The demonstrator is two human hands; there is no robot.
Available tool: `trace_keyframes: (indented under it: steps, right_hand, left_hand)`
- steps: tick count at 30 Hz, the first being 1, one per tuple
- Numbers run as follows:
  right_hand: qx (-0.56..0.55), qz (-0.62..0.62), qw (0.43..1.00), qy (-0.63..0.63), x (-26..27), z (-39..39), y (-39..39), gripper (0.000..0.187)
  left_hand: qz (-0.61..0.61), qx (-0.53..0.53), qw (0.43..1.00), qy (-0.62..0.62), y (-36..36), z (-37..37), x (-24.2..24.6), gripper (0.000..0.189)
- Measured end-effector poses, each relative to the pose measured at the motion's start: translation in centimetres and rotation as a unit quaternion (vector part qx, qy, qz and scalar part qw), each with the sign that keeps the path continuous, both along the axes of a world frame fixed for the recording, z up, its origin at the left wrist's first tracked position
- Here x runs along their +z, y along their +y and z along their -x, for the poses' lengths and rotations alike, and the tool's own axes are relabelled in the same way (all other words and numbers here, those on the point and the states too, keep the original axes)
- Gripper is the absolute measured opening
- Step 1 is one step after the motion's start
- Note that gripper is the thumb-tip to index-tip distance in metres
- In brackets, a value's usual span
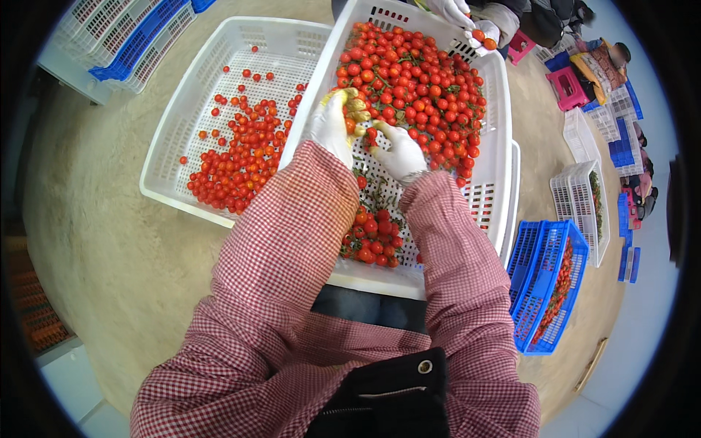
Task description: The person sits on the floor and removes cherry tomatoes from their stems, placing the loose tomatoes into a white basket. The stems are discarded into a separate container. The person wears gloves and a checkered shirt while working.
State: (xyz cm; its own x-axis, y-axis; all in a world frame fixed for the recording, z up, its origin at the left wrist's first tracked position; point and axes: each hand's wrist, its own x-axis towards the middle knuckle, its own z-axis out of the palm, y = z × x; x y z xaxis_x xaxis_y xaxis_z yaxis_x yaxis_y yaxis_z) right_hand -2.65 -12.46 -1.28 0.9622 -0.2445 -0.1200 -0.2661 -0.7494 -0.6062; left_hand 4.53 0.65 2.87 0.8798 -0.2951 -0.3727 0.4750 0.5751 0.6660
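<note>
My left hand (334, 123), in a white glove with yellow-stained fingers, curls around cherry tomatoes (350, 126) over a white perforated plastic crate (400, 280). Close beside it, my right hand (401, 153), gloved the same way, pinches small red cherry tomatoes (371, 136) between thumb and finger. A large heap of cherry tomatoes (421, 93) with green stems fills the crate's far part. Nearer me lie a smaller cluster of tomatoes (375, 241) and loose green stems (375, 183). Partly under this crate, a second white crate (181, 117) holds loose tomatoes (233, 178) without visible stems.
Across the crate, another person's gloved hands (452, 11) hold tomatoes at its far rim. Blue crates (547, 284) with tomatoes and white crates (580, 213) stand on the floor at right. Stacked crates (123, 44) are at upper left. More people sit farther back.
</note>
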Motion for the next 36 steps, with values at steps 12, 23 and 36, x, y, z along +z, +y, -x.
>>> trace_keyframes:
  steps: [12, 23, 36]
  right_hand:
    - [-0.045, -0.648, 0.750, -0.126, 1.4, 0.5, -3.6, 0.047]
    - [-0.023, -0.633, 0.758, -0.155, 6.7, 4.4, -1.3, 0.052]
    - [-0.155, -0.562, 0.766, -0.270, 6.8, 4.5, -1.8, 0.035]
  left_hand:
    - [-0.055, -0.051, 0.997, 0.016, -0.5, 0.2, -0.4, 0.021]
    - [-0.095, -0.290, 0.937, -0.169, -1.2, 1.9, 0.7, 0.028]
    - [0.122, -0.318, 0.940, 0.005, -1.2, 2.4, 1.1, 0.033]
